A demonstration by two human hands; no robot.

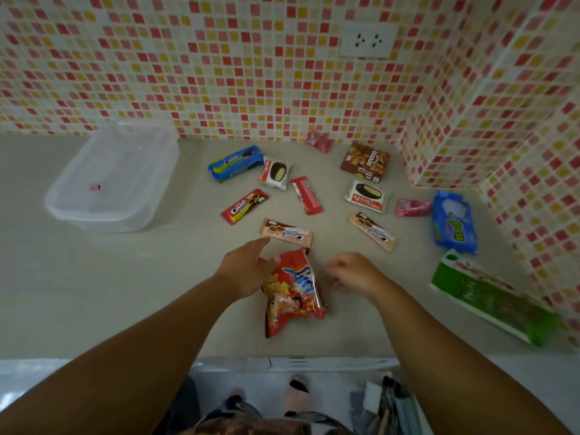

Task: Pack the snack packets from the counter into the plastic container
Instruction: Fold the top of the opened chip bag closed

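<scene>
A clear plastic container (78,211) stands at the counter's back left, with one tiny pink piece inside. A red-orange snack bag (295,293) lies at the front centre; my left hand (248,271) holds its left edge. Just right of the bag hovers my right hand (351,271), fingers loosely curled and holding nothing. Beyond the hands lie several packets: a beige Cream-O bar (287,235), a red Cream-O packet (244,206), a red wafer bar (306,195), a blue Oreo pack (236,162), two Choco Pie packs (276,172) (366,196) and a brown box (365,161).
More snacks lie to the right: a second beige bar (373,231), pink sweets (412,207) (319,141), a blue cookie pack (454,222) and a green carton (489,299). Tiled walls close the back and right. The counter's front edge (282,359) runs below my forearms.
</scene>
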